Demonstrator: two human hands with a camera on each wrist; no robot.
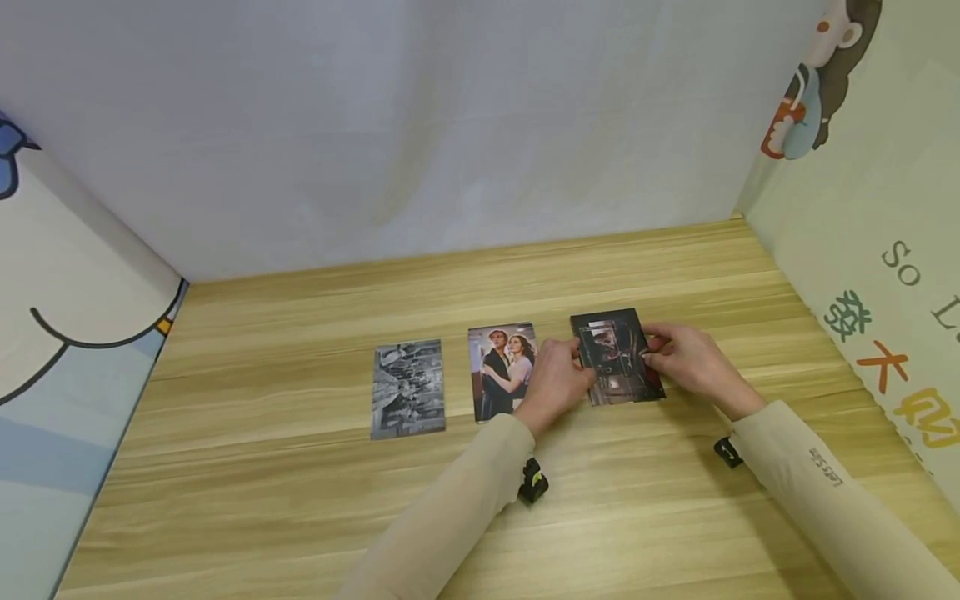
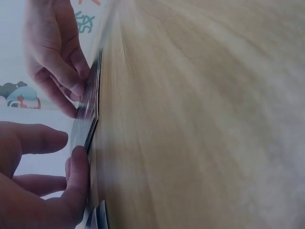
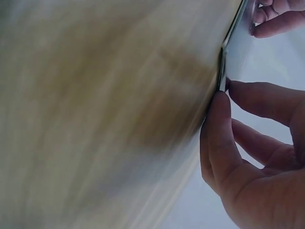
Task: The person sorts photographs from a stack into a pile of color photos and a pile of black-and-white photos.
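Note:
A dark picture card [image 1: 618, 358] lies at the right end of a row; from the side, its edge shows layers, like stacked cards. My left hand [image 1: 557, 379] is at its left edge. In the left wrist view, one fingertip of that hand [image 2: 43, 181] touches the card edge [image 2: 88, 131] while another finger stands apart from it. My right hand [image 1: 693, 362] pinches the right edge, with the card edge [image 3: 222, 71] between its fingertips in the right wrist view. A colour card of two people embracing [image 1: 504, 367] lies beside my left hand, partly covered by it.
A grey picture card [image 1: 408, 389] lies at the left end of the row on the wood-grain table [image 1: 300, 500]. A pale backdrop [image 1: 450, 125] stands behind the table. Printed panels rise at the left [image 1: 82, 275] and right [image 1: 847, 208]. Black wrist devices [image 1: 533, 482] hang by both sleeves.

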